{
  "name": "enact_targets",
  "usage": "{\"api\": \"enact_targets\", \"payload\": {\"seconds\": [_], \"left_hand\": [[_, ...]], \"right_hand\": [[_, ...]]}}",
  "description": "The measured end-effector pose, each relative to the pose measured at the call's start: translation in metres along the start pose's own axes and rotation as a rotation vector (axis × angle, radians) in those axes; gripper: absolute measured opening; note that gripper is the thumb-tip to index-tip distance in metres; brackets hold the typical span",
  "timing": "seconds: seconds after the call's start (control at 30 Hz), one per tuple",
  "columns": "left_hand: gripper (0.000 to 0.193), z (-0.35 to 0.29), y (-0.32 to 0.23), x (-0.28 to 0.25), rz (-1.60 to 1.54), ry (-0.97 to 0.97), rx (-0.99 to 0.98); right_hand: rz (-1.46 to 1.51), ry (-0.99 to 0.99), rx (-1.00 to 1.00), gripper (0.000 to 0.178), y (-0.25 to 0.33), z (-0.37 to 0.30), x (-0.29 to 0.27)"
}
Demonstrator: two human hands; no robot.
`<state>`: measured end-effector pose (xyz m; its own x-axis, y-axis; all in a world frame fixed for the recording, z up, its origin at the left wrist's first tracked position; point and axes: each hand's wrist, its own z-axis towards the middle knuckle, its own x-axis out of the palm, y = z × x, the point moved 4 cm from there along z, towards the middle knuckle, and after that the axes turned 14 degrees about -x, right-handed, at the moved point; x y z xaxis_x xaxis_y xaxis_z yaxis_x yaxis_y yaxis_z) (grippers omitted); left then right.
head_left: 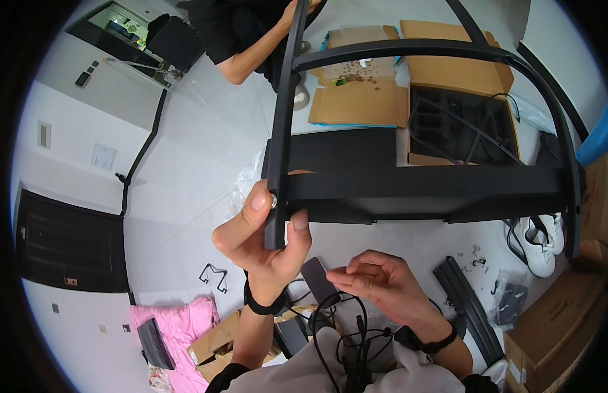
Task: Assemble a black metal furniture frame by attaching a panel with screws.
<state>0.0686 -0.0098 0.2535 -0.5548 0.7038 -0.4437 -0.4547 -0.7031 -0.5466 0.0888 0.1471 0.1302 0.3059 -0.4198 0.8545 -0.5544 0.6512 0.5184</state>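
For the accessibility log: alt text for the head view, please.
The person's left hand grips the lower end of a black metal frame at a small silver bolt, while the right hand hovers below, fingers pinched. A second person steadies the frame's top; open cardboard boxes lie on the white floor.

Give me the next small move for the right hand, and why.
Probably bring the right hand up to the silver bolt. The left hand pinches the black frame's upright at that joint, thumb beside the bolt head, while the right hand's pinched fingers hover below, away from the frame.
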Motion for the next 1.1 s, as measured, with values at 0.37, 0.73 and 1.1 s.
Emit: {"api": "enact_targets", "payload": {"seconds": [0.37,0.73,1.1], "left_hand": [[0.057,-0.005,0.004,0.001,-0.030,-0.123,0.030],[0.053,-0.011,0.000,-0.004,0.026,-0.098,-0.058],[0.054,-0.016,0.000,-0.001,0.010,-0.068,-0.057]], "right_hand": [[-0.125,-0.004,0.082,0.011,0.002,-0.004,-0.011],[-0.277,0.076,-0.415,0.021,0.073,0.040,0.076],[-0.274,-0.097,-0.389,0.021,0.075,0.049,0.091]]}}
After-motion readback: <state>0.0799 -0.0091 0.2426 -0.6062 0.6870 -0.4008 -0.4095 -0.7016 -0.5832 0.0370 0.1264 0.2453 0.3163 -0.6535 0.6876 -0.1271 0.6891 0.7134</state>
